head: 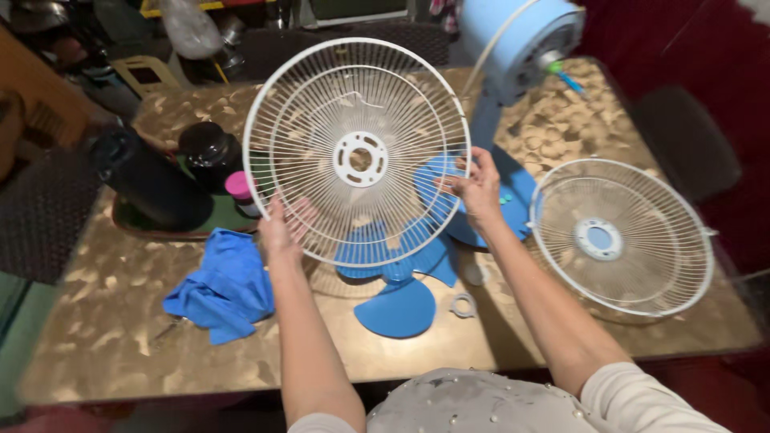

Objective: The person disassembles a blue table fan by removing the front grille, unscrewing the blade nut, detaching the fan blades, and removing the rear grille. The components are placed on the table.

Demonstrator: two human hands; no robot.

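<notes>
Both hands are up on the white wire fan guard [357, 152], which is held upright above the middle of the desk [104, 321], its round hub plate facing the camera. The left hand [282, 228] grips the guard's lower left rim, fingers [301, 215] spread behind the wires and showing through them. The right hand [479, 188] takes the right rim, fingers curled around the outer ring and pinching it. Under the guard, flat on the desk, lies the blue fan blade [397, 309], with a small white ring nut [463, 305] just beside it on the right. The pale blue fan body [513, 40] stands at the far side on its blue base [513, 192]. A second white guard [622, 236] lies flat at the right of the desk. Left of the hands, a crumpled blue cloth [224, 289] rests near a tray [160, 228] carrying dark flasks [148, 180] and a pink-capped bottle [239, 191].
</notes>
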